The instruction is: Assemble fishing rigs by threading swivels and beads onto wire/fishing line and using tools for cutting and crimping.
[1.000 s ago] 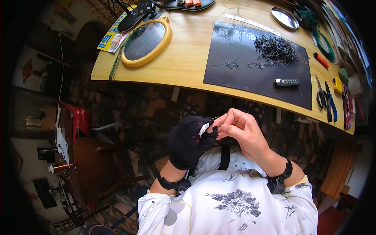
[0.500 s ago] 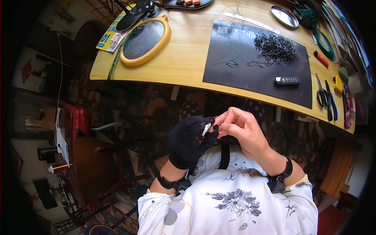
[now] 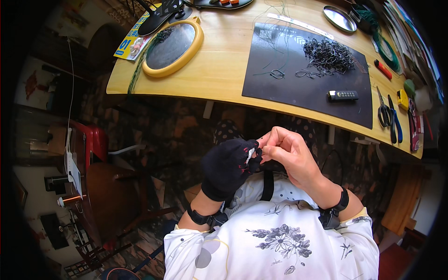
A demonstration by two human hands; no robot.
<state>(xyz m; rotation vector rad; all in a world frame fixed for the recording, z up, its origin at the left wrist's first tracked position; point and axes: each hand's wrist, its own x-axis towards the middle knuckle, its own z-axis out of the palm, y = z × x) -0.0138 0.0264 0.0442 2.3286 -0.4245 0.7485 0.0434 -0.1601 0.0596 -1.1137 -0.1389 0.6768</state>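
Over my lap, in front of the table edge, my two hands meet fingertip to fingertip. My left hand (image 3: 227, 164) wears a black fingerless-looking glove with a white patch and red stitches near the fingertips. Its fingers are closed in a pinch. My right hand (image 3: 290, 154) is bare, thumb and forefinger pressed together against the left fingertips. Whatever is pinched between them is too small to make out. Beyond, on a dark mat (image 3: 289, 91), lies a tangled heap of small dark hooks (image 3: 329, 56), like fish hooks, with a few loose ones beside it.
A yellow-rimmed round tray (image 3: 199, 44) with green line strands stands at the table's left. On the mat lies a black box-like device (image 3: 343, 96). To the right are scissors (image 3: 384, 114), blue-handled pliers (image 3: 395, 123), a red lighter (image 3: 383, 69) and coiled green line (image 3: 387, 53).
My left glove has turned slightly, and the right fingertips have shifted a little against it. The things on the table have stayed in place.
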